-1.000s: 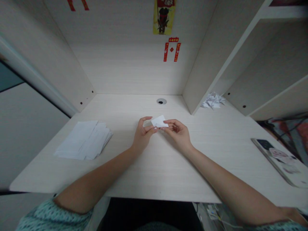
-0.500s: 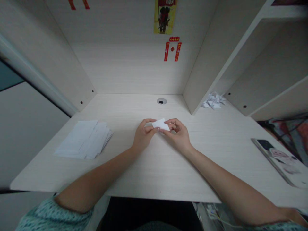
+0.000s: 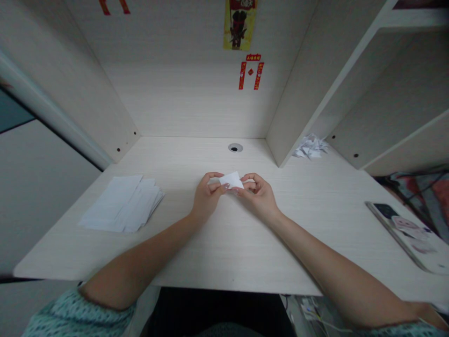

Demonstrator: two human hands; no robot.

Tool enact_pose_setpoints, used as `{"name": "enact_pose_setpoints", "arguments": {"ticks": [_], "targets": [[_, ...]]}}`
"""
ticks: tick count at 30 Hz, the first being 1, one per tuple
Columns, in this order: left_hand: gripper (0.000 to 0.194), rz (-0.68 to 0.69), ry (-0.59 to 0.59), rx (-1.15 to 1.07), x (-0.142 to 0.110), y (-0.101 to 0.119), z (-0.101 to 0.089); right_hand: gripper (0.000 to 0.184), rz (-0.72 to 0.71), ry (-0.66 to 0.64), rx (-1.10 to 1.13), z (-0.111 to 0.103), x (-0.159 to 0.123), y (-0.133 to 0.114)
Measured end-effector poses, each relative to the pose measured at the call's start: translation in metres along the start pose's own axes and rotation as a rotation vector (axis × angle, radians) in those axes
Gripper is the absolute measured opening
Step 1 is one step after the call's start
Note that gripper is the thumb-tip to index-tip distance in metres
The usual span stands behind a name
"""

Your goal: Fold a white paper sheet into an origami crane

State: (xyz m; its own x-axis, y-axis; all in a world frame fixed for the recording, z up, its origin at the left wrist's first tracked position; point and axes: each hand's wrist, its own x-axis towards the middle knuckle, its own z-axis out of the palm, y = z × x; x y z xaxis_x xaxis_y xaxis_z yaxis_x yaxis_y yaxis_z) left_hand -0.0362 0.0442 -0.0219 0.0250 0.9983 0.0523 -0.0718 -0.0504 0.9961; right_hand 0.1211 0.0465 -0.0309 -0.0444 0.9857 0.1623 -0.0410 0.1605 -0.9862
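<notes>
A small white piece of folded paper (image 3: 232, 179) is held just above the middle of the desk (image 3: 224, 243). My left hand (image 3: 209, 194) pinches its left side, thumb in front and fingers behind. At its right edge is my right hand (image 3: 258, 194), with the thumb on the lower right corner and the fingers curled close to the upper edge. The fingers partly cover the paper, so its folds cannot be made out.
A stack of white paper sheets (image 3: 121, 203) lies on the left. Folded paper pieces (image 3: 311, 147) are heaped behind the upright divider (image 3: 298, 93). A phone in a decorated case (image 3: 409, 236) rests at the right. The desk has a round cable hole (image 3: 235, 148) near the back.
The folded paper has shifted slightly left and turned a little. My left hand moved slightly left with it; the right fingers now sit nearer its right edge.
</notes>
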Motion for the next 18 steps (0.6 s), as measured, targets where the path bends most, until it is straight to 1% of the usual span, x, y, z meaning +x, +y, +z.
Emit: {"name": "enact_pose_setpoints", "arguments": {"ticks": [3,6,10,13,18], "targets": [[0.042,0.014,0.044,-0.011,0.0013,0.0,-0.0011,0.042,0.057,-0.073,0.097,-0.0013,0.0022,0.0008],[0.042,0.017,0.033,-0.014,0.0014,0.0003,-0.0014,0.043,0.061,-0.089,0.118,-0.0025,0.0033,0.0016],[0.047,0.033,0.018,0.01,0.0008,0.0022,-0.0003,0.043,0.048,-0.036,0.095,-0.0025,0.0024,0.0003],[0.053,0.034,0.022,0.022,0.0011,0.0036,0.0,0.047,0.065,0.016,0.09,-0.0015,0.0013,-0.0011],[0.043,0.038,0.082,0.124,0.0014,0.0041,-0.001,0.05,0.08,0.035,0.138,-0.0018,0.0021,0.0007]]}}
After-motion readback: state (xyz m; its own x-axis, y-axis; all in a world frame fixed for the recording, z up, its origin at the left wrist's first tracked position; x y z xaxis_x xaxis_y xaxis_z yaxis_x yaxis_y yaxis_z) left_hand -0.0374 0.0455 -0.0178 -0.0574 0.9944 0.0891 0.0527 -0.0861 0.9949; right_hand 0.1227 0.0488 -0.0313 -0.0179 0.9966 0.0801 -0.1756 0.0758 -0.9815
